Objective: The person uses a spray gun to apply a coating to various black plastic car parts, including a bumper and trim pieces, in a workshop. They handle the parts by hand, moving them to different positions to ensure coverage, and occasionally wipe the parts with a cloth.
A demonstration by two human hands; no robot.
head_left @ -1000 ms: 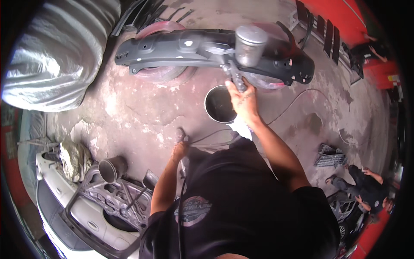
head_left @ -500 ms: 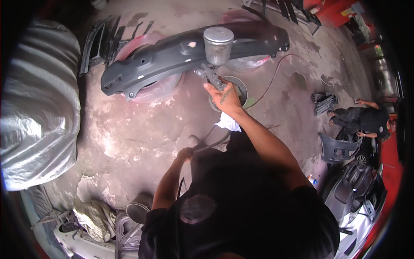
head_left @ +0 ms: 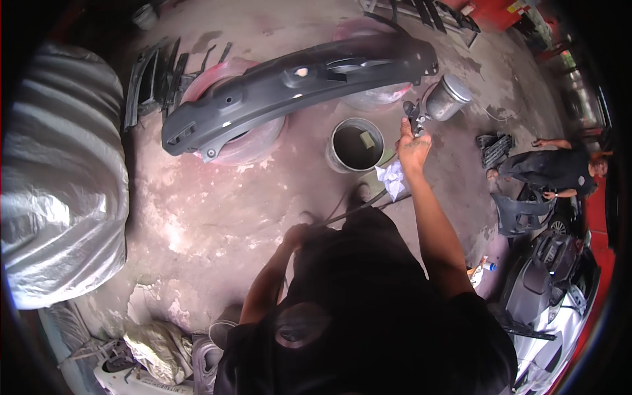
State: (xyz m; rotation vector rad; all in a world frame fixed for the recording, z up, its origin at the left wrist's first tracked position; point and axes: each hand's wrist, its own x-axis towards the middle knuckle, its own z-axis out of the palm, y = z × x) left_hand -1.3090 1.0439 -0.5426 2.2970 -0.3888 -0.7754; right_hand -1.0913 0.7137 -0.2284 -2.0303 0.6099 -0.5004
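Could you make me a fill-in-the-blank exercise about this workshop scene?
1. The person's ____ hand holds the spray gun.
2. The long dark car part rests on ____ pinkish round supports.
3. Open or lidded: the bucket is ____.
4. The silvery cover lies on the picture's ____ side.

Missing words: right; two; open; left.

1. Floor (head_left: 197, 197): grey-brown, bare, worn; pale flaked patches and darker stains.
2. Directly on floor, far side: two round pinkish supports, left (head_left: 253, 148) and right (head_left: 378, 99), set apart; across both lies a long dark grey bumper (head_left: 276, 85).
3. Bucket (head_left: 336, 155): upright, near side of bumper.
4. Dark narrow panels (head_left: 150, 82): upper left.
5. Pale pail (head_left: 145, 17): far upper left.
6. Dark slatted part (head_left: 495, 153): right.
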